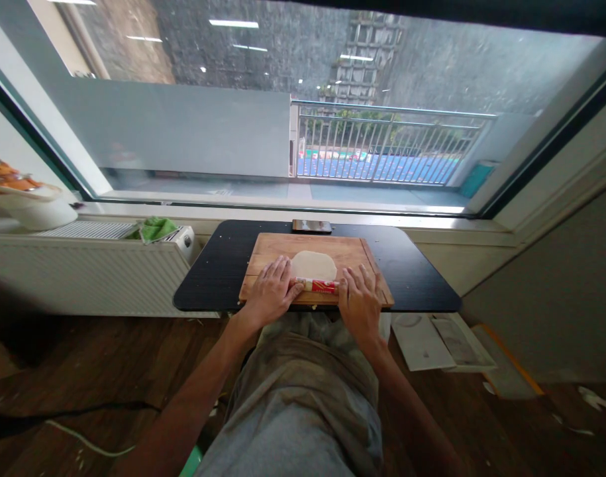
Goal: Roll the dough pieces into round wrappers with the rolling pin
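Big window (pixel 198 132) fills the view well past the fingertips, balcony railing (pixel 392 146) showing through the glass. White radiator (pixel 84 275) well off to the left of the left fingers. Black table (pixel 210 265) under everything, running out past the fingers on both sides. Wooden board (pixel 273 245) on it, directly below the fingers and extending beyond their tips.

Left hand (pixel 273 281): palm down, fingers straight and close together, pointing away from the body, over the roller's left end; thumb lies inward against it. Right hand (pixel 361 295): palm down on the right end, fingers extended, slightly spread. Neither looks wrapped around; can't see what the undersides do.

Green cloth (pixel 157 230) on the radiator, well left of the left fingers. Pale dough sheet (pixel 313 265), flat and roundish, lies on the board between the two sets of fingers, left edge just beside the left fingertips. Roller (pixel 324 287) with red-and-white label spans hand to hand at the dough's near edge; can't tell if any dough is under it. Phone-like slab (pixel 311 227) beyond the fingertips, past the board's far edge.

Step, my read: rolling the dough flat, sheet already thin-looking, roller at the near end of its stroke. Another pass would call for even pressure from both palms, pushing away from the body, fingers clear of the sheet.
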`<action>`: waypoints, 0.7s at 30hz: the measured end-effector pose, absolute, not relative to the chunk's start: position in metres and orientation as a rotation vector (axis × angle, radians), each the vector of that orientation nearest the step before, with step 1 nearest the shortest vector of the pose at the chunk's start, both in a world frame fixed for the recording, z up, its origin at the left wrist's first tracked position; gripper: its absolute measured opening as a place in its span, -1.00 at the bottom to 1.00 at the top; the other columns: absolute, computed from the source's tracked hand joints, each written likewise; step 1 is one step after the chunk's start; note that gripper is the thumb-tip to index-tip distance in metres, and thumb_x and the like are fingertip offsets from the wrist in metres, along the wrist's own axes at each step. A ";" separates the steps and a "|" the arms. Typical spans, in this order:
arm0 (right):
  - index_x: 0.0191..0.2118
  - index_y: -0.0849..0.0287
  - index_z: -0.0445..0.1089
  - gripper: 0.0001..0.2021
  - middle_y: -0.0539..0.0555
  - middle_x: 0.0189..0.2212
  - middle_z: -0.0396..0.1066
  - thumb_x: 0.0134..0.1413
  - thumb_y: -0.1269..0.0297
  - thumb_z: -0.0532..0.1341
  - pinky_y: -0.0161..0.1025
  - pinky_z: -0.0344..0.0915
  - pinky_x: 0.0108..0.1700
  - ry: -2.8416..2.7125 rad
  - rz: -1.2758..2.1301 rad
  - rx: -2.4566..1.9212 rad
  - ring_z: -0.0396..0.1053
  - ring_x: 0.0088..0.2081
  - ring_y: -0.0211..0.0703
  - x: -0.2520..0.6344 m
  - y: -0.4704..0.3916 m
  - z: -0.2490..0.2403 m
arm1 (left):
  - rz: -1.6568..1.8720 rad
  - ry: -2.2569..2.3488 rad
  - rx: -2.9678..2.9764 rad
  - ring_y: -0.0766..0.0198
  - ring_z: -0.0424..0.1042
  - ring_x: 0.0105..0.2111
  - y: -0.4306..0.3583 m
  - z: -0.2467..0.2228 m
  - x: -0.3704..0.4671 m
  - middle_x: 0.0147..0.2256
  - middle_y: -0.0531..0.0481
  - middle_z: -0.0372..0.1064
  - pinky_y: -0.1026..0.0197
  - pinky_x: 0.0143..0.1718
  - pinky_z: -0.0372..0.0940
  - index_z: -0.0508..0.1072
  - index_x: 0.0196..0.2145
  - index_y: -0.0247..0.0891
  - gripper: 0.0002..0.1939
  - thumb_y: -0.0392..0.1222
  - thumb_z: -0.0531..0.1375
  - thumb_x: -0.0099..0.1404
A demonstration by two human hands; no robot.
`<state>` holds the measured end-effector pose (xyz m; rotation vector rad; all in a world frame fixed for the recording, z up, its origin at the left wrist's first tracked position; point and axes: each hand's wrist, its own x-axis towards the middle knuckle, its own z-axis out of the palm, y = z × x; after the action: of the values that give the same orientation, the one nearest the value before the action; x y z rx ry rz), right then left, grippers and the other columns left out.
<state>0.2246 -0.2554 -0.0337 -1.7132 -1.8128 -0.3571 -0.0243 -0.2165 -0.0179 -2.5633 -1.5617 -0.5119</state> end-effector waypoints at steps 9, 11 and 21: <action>0.13 0.15 0.62 -0.53 0.22 0.12 0.65 0.56 0.25 -0.05 0.18 0.00 0.50 -1.901 -0.358 -1.840 0.39 0.31 0.16 0.231 -0.200 -0.010 | -0.469 -1.659 -2.527 -0.14 -0.11 0.61 -0.167 0.001 -0.007 0.53 -0.32 0.13 -0.23 0.60 -0.11 0.31 0.47 -0.40 -0.26 0.15 -0.18 0.65; 0.03 0.14 0.64 -0.56 0.24 0.07 0.66 0.56 0.25 -0.03 0.09 0.09 0.44 -1.933 -0.348 -1.883 0.42 0.24 0.14 0.232 -0.187 -0.006 | -0.466 -1.710 -2.516 -0.16 -0.10 0.61 -0.155 0.003 -0.004 0.52 -0.31 0.16 -0.25 0.59 -0.11 0.31 0.47 -0.37 -0.29 0.13 -0.16 0.65; 0.21 0.20 0.55 -0.58 0.33 0.14 0.58 0.49 0.30 0.02 0.02 0.18 0.30 -2.052 -0.215 -2.027 0.44 0.17 0.18 0.236 -0.126 0.010 | -0.441 -1.985 -2.352 -0.27 0.07 0.53 -0.097 0.017 0.008 0.40 -0.45 0.31 -0.31 0.46 0.15 0.47 0.28 -0.38 -0.43 0.03 -0.06 0.60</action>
<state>0.2365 -0.1258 0.0103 -2.0268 -2.0524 -0.2152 0.0077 -0.0972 0.0165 -2.3516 -1.9847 -0.4406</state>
